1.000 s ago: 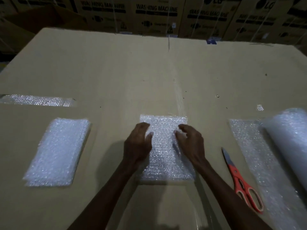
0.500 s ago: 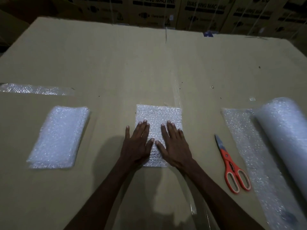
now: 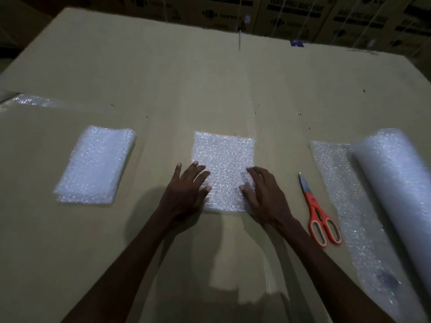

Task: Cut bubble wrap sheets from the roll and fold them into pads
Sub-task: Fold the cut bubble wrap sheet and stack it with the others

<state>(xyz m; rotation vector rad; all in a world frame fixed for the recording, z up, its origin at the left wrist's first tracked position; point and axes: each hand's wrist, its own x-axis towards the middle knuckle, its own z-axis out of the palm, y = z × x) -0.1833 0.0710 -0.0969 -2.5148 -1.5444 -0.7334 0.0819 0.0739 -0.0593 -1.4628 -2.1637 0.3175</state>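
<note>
Folded pad (image 3: 224, 164) flat between left hand (image 3: 186, 192), right hand (image 3: 263, 194), touching both.

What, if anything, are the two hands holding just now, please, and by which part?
Neither grips anything: left hand and right hand rest on the folded pad's near side edges.

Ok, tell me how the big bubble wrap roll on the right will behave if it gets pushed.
The bubble wrap roll is a round cylinder lying on the flat cardboard surface, so it would probably roll. It is likely light for its bulk. Its unrolled sheet looks floppy and may drag along.
</note>
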